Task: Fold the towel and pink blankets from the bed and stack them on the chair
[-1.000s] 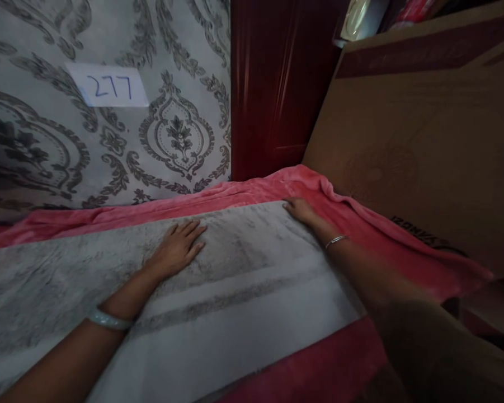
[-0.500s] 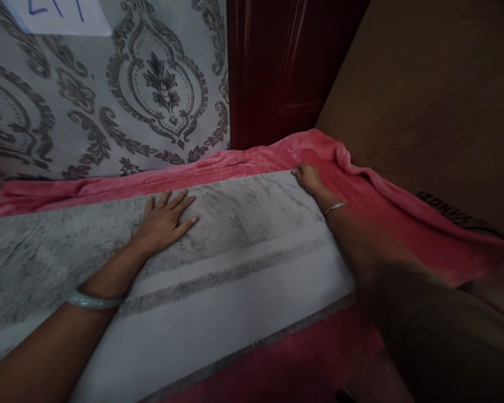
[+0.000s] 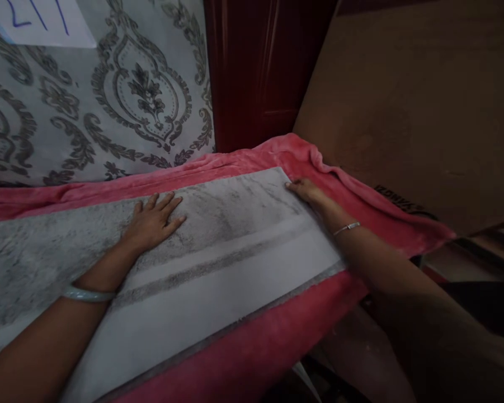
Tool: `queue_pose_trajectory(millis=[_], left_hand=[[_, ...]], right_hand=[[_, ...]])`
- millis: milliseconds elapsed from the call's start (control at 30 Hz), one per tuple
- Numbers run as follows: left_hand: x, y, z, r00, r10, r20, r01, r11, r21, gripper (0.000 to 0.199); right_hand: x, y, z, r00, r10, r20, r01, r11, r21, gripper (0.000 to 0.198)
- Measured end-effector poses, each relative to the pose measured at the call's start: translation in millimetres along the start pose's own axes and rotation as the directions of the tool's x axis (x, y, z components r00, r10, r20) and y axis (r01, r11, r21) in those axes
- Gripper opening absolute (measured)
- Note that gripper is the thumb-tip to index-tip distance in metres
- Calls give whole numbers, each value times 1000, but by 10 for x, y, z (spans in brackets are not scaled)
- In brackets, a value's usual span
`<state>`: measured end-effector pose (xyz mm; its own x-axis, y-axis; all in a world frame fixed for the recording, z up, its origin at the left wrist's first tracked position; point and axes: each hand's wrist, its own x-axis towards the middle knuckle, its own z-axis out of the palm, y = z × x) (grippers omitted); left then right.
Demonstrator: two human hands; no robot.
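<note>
Across the middle of the frame lies a grey cloth [image 3: 218, 246], spread flat over a pink blanket [image 3: 361, 196] that shows along its far edge, at its right end and along the near edge at lower centre. The left hand [image 3: 153, 221] rests palm down on the cloth left of centre, fingers spread, grasping nothing. The right hand [image 3: 304, 190] sits at the cloth's far right corner, fingertips on or pinching that corner; whether it grips the fabric cannot be told.

Judging from this, the cloth is being smoothed and squared. Doing that well would call for keeping the left palm flat as an anchor while the right draws the corner taut, in line with the blanket's edge, so no ridge forms between the hands.

At upper left is patterned wallpaper [image 3: 109, 112] bearing a paper label [image 3: 46, 25]. A dark red door [image 3: 255, 73] stands at upper centre. A big cardboard box [image 3: 411, 106] at upper right leans close over the blanket, crowding the right hand's corner.
</note>
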<state>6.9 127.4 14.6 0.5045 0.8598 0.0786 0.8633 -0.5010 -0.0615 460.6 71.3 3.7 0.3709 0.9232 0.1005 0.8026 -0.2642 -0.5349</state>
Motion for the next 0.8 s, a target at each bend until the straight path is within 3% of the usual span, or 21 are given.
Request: queue_pose_trajectory(millis=[100,233,367,467,567,667,800], left_hand=[[-5,17,-22,1000,12,-27,-13,1000,-12,70],[-32,60,-66,999,-5,-43,4,1000,-26,70],[-58,141,-155,999,-22,-25,21,1000,-13,70],[-139,256,-248,992,-120,29,120,993,1,71],[-360,410,-294,978,-175,113,180,983,-36,70],[-729,513,-265,992,-74,105,82,994,-77,67],[-1302,355,-234,994,-32,105,39,997,-66,64]], right_hand=[[-471,54,-97,995,102,15,-102,994,-24,38],[-943,144,-162,991,127,-30,-129,988,-89,24],[-1165,187,-171,985,147,-94,-160,974,-158,25],[-1254,143,-174,980,158,-122,-180,964,-197,29],[-1337,77,-178,981,159,-109,-180,958,-224,36],[-1409,44,-166,982,167,-93,-185,952,-246,47],[-1467,51,-129,977,188,-98,-207,945,-253,55]])
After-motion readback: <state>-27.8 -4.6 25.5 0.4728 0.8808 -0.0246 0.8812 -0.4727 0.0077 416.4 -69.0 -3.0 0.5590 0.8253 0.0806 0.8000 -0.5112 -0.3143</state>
